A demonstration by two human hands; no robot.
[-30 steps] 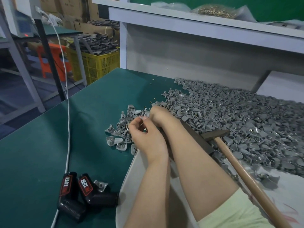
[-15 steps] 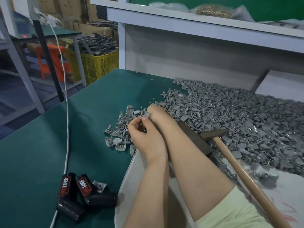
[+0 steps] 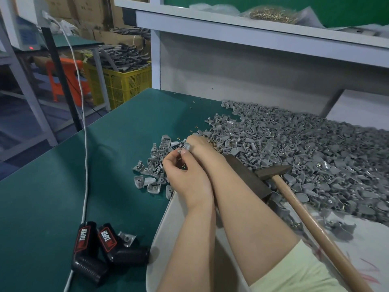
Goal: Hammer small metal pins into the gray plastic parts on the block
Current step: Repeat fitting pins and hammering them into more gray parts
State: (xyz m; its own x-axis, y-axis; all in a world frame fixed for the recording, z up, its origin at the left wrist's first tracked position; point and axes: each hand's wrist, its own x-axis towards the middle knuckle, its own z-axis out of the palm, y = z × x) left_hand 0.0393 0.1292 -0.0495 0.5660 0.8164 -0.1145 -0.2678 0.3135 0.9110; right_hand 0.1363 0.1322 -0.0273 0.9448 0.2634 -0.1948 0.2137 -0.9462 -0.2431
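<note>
Head view: the left hand (image 3: pixel 186 178) pinches one gray part (image 3: pixel 186 146) at the thumb tip, with pins (image 3: pixel 183 165) loose inside its curled fingers. The right hand (image 3: pixel 199 145) touches the part from the far side; its fingers are hidden, so its grip cannot be told. The block (image 3: pixel 246 175) lies right of both hands, beside the right forearm, long axis far-left to near-right. The hammer (image 3: pixel 273 173) rests at its right side, handle toward the person, nearer the right hand. Bare table (image 3: pixel 84 165) lies left; the pile (image 3: pixel 305 148) crowds the right.
</note>
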